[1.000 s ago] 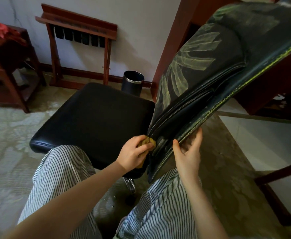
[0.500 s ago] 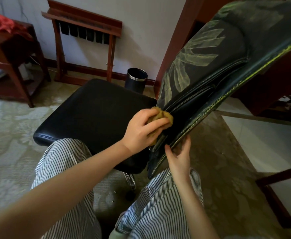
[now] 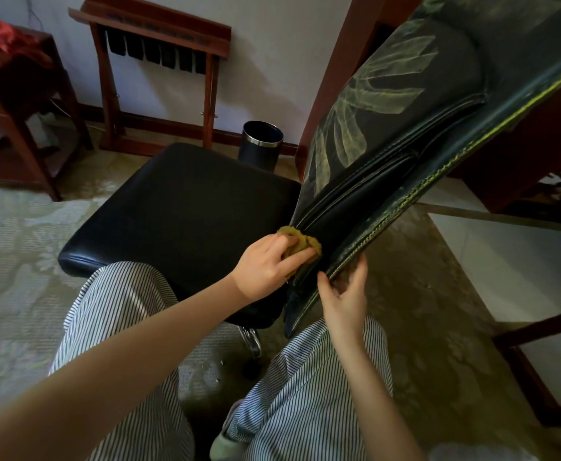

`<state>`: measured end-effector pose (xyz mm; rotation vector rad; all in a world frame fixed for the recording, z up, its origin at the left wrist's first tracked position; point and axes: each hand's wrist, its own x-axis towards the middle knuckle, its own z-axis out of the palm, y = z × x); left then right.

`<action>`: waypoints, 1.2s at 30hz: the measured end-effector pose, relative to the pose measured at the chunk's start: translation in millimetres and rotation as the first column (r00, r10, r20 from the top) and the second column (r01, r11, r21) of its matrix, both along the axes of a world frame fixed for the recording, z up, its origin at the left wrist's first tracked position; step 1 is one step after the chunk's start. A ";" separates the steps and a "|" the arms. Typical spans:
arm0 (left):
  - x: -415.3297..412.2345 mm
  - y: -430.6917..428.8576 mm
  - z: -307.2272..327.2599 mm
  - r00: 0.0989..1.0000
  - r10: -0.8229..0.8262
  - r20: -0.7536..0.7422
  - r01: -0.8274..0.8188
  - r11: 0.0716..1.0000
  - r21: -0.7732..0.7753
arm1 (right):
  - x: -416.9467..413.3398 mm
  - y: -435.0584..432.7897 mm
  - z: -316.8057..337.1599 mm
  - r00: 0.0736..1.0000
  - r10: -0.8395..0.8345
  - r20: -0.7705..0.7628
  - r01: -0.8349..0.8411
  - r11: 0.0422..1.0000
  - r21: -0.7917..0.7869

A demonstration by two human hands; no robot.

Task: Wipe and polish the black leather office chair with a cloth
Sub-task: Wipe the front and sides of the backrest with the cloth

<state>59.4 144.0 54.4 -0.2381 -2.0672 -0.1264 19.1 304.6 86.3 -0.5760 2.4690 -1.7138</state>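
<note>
The black leather office chair fills the middle of the view: its flat seat (image 3: 185,207) lies ahead of my knees and its backrest (image 3: 389,154), with a leaf-patterned cover, rises to the right. My left hand (image 3: 265,264) grips a yellow-green cloth (image 3: 300,242) and presses it against the lower front of the backrest, near the seat joint. My right hand (image 3: 344,294) holds the backrest's stitched side edge just below, thumb in front and fingers behind it.
A black bin (image 3: 261,143) stands by the wall behind the seat. A wooden rack (image 3: 152,61) leans on the wall, and a dark wooden table (image 3: 16,104) is at the left. A wooden frame (image 3: 545,354) sits at the right on the patterned carpet.
My left hand with the cloth rose along the backrest from the joint, then slid back down toward the seat. My right hand shifted slightly lower on the side edge.
</note>
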 end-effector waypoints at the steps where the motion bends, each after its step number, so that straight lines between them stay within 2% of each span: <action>1: 3.0 -2.3 -6.0 1.000 0.004 0.020 -0.004 1.000 -0.020 | -0.3 0.2 0.3 1.000 0.005 0.001 -0.005 1.000 0.002; 5: 9.9 -5.1 -22.1 0.993 0.019 0.120 -0.013 0.999 -0.047 | -1.4 2.5 1.7 1.000 0.011 0.015 -0.011 1.000 0.001; 10: 21.2 -1.5 -40.1 0.938 -0.012 0.346 0.044 0.996 -0.082 | 0.8 1.6 4.1 1.000 0.002 0.023 -0.002 1.000 -0.004; 12: 27.0 0.1 -36.9 0.947 -0.040 0.317 0.042 0.999 0.002 | 1.5 1.9 3.6 1.000 0.010 0.024 -0.010 1.000 -0.013; 16: 26.4 9.4 13.8 0.997 -0.040 0.060 0.030 0.986 0.165 | -1.2 3.0 3.4 0.999 0.038 0.011 -0.038 0.999 -0.020; 19: 15.5 18.2 61.3 0.994 -0.033 -0.100 0.050 0.983 0.177 | -1.4 3.8 3.9 0.999 0.052 0.011 -0.052 0.998 -0.043; 21: 3.4 22.8 81.7 0.989 -0.030 -0.148 0.053 0.986 0.157 | -0.7 3.8 5.3 0.998 0.058 0.014 -0.057 0.997 -0.060; 24: -14.0 27.9 84.6 0.995 -0.009 -0.099 0.019 0.995 0.101 | -1.5 4.3 6.2 0.998 0.068 0.013 -0.067 0.995 -0.070; 30: -13.3 25.6 38.0 0.998 0.021 -0.056 -0.018 0.999 0.042 | -4.7 4.6 2.2 0.998 0.058 0.004 -0.058 0.998 -0.021; 36: 4.1 19.7 -36.1 0.984 0.050 0.169 -0.044 0.998 -0.038 | -7.4 5.0 -2.3 0.999 0.038 0.003 -0.038 0.999 0.001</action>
